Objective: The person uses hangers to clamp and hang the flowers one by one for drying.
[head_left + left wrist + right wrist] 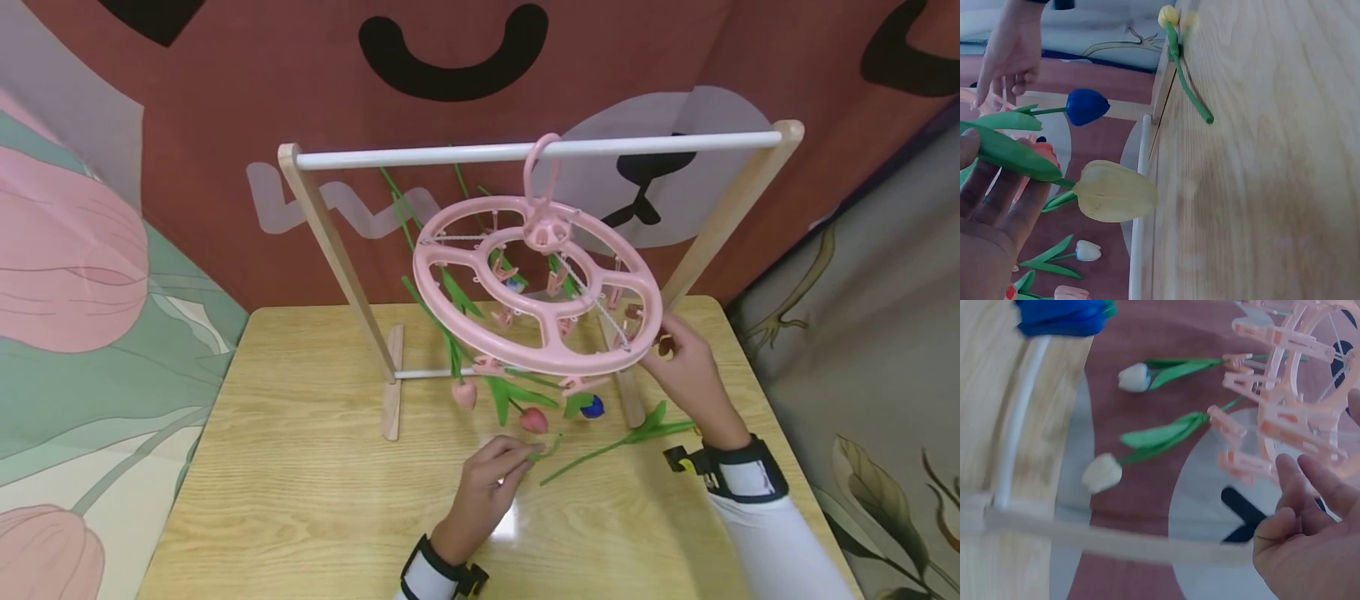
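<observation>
My left hand (487,487) pinches a pale yellow tulip (1116,190) by its green stem and leaf; its bloom is hard to make out in the head view. The pink round clip hanger (551,333) hangs by its hook. At the hanger's right rim, my right hand (690,375) grips with thumb and fingers, close to several pink clips (1291,340); its exact contact is partly hidden. Tulips hang below the ring: a light pink one (464,393), a darker pink one (534,420), a blue one (592,406) and white ones (1102,473).
A white bar (420,154) on wooden posts (330,250) carries the hanger. On the wooden table (285,467), another yellow tulip (1169,15) lies near the stand's right foot (630,400). Behind the stand hangs a printed red-brown cloth (225,100).
</observation>
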`<state>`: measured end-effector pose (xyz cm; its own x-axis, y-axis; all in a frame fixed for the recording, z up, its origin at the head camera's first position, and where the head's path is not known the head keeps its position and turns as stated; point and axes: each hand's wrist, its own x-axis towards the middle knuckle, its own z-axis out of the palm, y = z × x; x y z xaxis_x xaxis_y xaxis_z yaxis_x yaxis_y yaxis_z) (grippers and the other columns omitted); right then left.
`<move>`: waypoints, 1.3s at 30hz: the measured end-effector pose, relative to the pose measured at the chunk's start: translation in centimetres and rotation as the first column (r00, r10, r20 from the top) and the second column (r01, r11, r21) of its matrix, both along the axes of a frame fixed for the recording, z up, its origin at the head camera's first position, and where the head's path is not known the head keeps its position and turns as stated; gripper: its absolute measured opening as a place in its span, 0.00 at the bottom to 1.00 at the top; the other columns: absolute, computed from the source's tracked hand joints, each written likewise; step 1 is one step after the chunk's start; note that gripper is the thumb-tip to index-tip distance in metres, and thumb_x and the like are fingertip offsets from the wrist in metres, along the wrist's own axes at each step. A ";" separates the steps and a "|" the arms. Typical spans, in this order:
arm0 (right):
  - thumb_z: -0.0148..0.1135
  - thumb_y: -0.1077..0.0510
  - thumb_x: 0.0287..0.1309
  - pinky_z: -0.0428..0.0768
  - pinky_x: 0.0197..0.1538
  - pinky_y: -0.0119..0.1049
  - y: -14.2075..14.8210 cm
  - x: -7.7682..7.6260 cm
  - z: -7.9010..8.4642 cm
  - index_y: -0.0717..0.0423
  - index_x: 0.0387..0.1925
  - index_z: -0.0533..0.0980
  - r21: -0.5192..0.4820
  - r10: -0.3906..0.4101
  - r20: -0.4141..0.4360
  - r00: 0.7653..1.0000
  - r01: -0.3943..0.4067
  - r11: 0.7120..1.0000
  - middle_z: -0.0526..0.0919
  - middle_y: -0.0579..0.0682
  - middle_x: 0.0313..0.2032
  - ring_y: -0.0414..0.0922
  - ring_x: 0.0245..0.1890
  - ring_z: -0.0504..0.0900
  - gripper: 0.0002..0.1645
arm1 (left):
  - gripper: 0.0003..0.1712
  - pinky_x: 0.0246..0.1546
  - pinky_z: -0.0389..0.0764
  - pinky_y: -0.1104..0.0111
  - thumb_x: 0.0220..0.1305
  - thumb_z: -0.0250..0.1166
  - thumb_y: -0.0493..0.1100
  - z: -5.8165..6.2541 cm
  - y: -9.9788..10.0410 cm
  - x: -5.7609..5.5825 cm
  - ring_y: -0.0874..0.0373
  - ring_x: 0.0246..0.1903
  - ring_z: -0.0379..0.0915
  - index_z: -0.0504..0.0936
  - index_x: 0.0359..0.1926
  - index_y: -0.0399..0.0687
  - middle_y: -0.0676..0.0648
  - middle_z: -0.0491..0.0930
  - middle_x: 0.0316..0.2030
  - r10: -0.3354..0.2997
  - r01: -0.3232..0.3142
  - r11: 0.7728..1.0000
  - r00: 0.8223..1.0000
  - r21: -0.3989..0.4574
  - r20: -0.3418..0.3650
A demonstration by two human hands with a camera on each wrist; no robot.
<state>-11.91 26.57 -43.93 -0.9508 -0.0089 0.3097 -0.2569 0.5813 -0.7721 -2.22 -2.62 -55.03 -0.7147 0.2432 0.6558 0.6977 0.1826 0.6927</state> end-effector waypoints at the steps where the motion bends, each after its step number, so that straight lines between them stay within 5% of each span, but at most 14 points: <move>1: 0.70 0.58 0.65 0.72 0.36 0.25 -0.2 -0.4 0.1 0.57 0.57 0.80 -0.026 0.018 0.001 1.000 -0.018 1.000 0.76 0.38 0.38 0.39 0.38 0.72 0.20 | 0.17 0.35 0.81 0.84 0.64 0.67 0.26 0.1 0.0 0.0 0.61 0.34 0.80 0.88 0.52 0.39 0.48 0.84 0.39 -0.008 0.008 1.000 1.000 -0.019 -0.003; 7: 0.65 0.66 0.68 0.82 0.38 0.20 -1.0 -1.1 0.5 0.66 0.53 0.79 -0.198 0.137 -0.020 0.990 -0.138 0.970 0.83 0.38 0.44 0.35 0.40 0.81 0.14 | 0.16 0.38 0.80 0.86 0.68 0.66 0.30 0.5 -0.1 -0.1 0.62 0.35 0.80 0.87 0.55 0.42 0.48 0.84 0.39 -0.031 0.029 0.996 0.999 -0.088 -0.020; 14: 0.63 0.72 0.66 0.84 0.46 0.21 -1.0 0.4 0.8 0.72 0.51 0.76 -0.265 0.204 -0.031 0.978 -0.205 0.942 0.82 0.42 0.44 0.35 0.44 0.81 0.13 | 0.15 0.37 0.78 0.87 0.68 0.67 0.31 0.4 0.5 0.1 0.64 0.34 0.78 0.87 0.53 0.41 0.49 0.84 0.39 -0.039 0.035 0.994 0.998 -0.106 -0.044; 20: 0.65 0.76 0.61 0.86 0.49 0.22 -0.9 2.4 0.9 0.68 0.57 0.75 -0.304 0.240 -0.043 0.970 -0.241 0.922 0.81 0.45 0.48 0.35 0.47 0.83 0.22 | 0.16 0.35 0.77 0.89 0.66 0.68 0.29 0.4 0.9 0.6 0.65 0.34 0.78 0.87 0.54 0.40 0.49 0.84 0.40 -0.064 0.061 0.991 0.998 -0.117 -0.020; 26: 0.63 0.81 0.58 0.87 0.51 0.27 -1.2 4.3 1.0 0.72 0.66 0.69 -0.382 0.349 -0.071 0.934 -0.349 0.856 0.80 0.50 0.54 0.36 0.51 0.85 0.34 | 0.18 0.40 0.82 0.86 0.62 0.70 0.27 0.5 1.2 0.7 0.63 0.37 0.83 0.87 0.53 0.40 0.48 0.86 0.41 -0.044 0.040 0.995 0.998 -0.092 -0.044; 34: 0.66 0.84 0.52 0.86 0.48 0.25 -3.5 6.5 0.6 0.73 0.58 0.74 -0.459 0.324 -0.147 0.935 -0.354 0.815 0.83 0.46 0.49 0.39 0.45 0.83 0.30 | 0.14 0.51 0.86 0.76 0.61 0.70 0.27 0.3 1.7 0.3 0.57 0.43 0.87 0.87 0.47 0.41 0.44 0.89 0.43 -0.002 -0.003 0.999 0.996 -0.054 -0.090; 39: 0.70 0.82 0.50 0.83 0.47 0.25 -5.1 7.3 -0.1 0.70 0.48 0.79 -0.507 0.291 -0.192 0.937 -0.349 0.788 0.83 0.47 0.42 0.41 0.41 0.79 0.22 | 0.11 0.46 0.87 0.77 0.62 0.70 0.27 0.3 2.0 -0.1 0.56 0.41 0.88 0.87 0.45 0.39 0.42 0.89 0.43 0.018 -0.018 1.000 0.999 -0.008 -0.028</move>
